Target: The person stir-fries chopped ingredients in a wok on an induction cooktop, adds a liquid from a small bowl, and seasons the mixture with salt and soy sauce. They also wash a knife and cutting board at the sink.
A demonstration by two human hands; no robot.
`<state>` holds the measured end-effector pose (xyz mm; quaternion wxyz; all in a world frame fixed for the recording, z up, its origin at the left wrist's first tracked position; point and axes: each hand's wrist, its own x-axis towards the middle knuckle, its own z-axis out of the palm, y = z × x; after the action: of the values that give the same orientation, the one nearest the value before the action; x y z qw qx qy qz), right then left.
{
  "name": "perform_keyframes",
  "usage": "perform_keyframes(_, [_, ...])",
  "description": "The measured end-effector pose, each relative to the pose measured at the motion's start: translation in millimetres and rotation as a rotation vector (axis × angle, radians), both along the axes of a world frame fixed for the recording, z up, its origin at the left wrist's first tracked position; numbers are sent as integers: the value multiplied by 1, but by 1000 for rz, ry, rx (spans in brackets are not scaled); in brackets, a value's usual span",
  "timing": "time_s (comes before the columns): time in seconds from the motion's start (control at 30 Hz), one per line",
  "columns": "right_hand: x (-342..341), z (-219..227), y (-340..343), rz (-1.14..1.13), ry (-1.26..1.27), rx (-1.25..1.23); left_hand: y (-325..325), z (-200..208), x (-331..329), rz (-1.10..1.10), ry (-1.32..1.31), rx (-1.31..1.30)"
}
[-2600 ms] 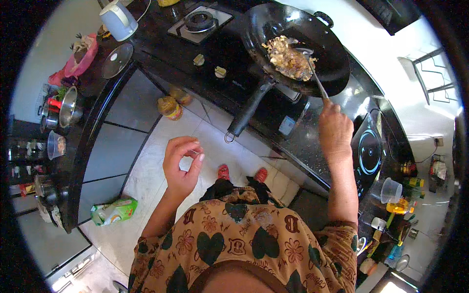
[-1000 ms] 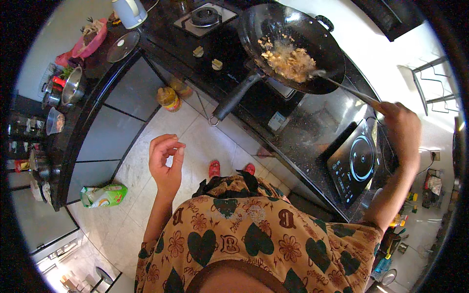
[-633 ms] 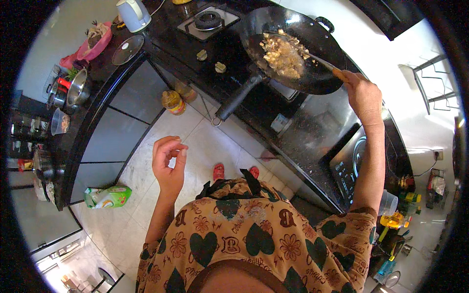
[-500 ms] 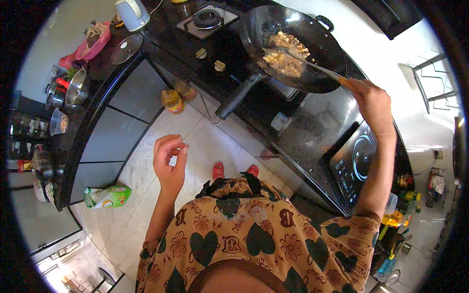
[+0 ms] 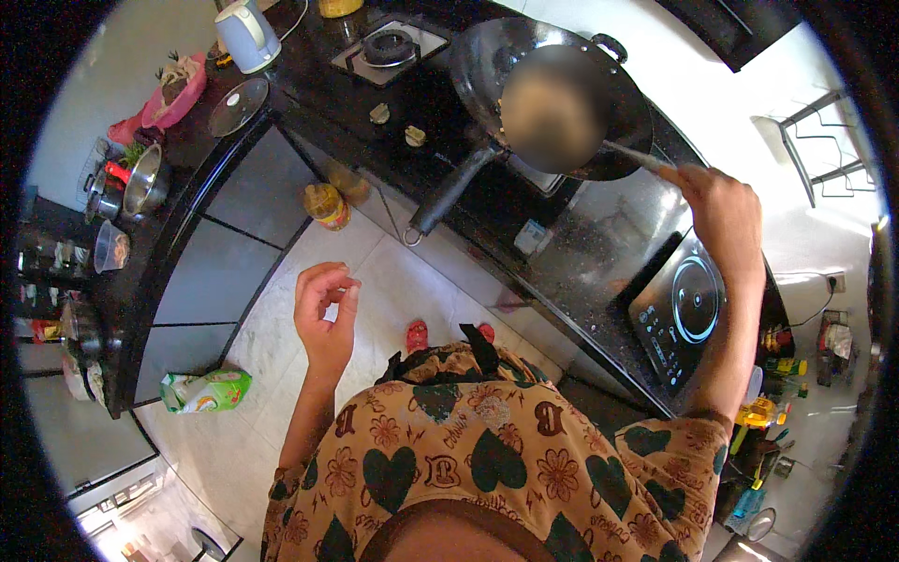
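Seen from the head camera, the right hand (image 5: 721,211) is gripping a spatula (image 5: 632,155), fingers clamped on its handle, its tip reaching into the wok (image 5: 487,66) on the dark bench (image 5: 599,234); the wok's contents are blurred. The left hand (image 5: 325,314) is hovering over the floor (image 5: 393,281), fingers loosely curled together, apparently empty.

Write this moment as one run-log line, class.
right hand: holds spatula handle in wok | left hand: raised, fingers curled, apart from counter | induction hob: bare
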<state>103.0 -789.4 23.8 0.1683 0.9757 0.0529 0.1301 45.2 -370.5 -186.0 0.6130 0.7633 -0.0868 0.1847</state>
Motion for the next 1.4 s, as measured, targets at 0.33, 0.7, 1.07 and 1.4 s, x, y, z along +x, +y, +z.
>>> perform_keyframes(0.33, [52,-56,-10,-33,-83,-125,4,-5,-7,31,33,-2])
perform_keyframes(0.7, [7,-26,-35,-231,-47,121,6,-10,-7,35,25,-22])
perform_keyframes(1.07, [12,-54,-38,-60,-162,120,-3,-9,0,16,-15,64])
perform_keyframes(1.4, [-3,-22,-15,89,-45,163,-8,-4,-3,31,-19,17])
